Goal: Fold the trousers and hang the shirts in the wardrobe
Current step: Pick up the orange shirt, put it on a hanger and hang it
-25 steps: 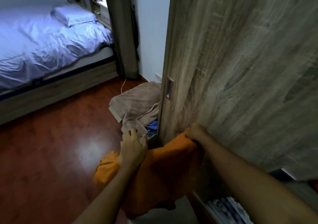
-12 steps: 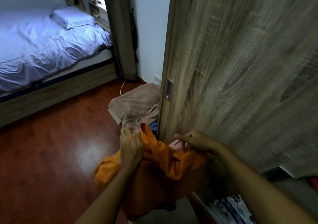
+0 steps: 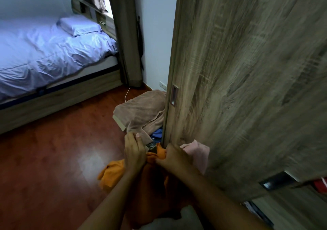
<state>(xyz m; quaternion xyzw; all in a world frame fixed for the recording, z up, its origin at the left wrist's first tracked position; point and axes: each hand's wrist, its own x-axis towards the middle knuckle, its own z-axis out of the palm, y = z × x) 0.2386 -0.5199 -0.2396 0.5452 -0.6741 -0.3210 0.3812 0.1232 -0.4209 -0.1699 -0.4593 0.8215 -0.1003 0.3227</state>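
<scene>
By the wardrobe door point(image 3: 247, 88), both hands bunch an orange garment point(image 3: 113, 173): left hand point(image 3: 134, 152) and right hand point(image 3: 174, 157) each w/ grip closed on it, mid-air over the floor. Brown clothes pile point(image 3: 141, 111) untouched. Early stage, I'd say; nothing visibly folded or hung yet.

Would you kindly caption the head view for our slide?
Both hands, left and right, bunch an orange garment beside the wardrobe door.

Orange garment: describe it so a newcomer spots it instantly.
Find the wood-grain wardrobe door on the right. At its lower left edge, both hands bunch the orange garment. Unlike the brown towel behind and pink cloth beside it, it's bright orange.
</scene>
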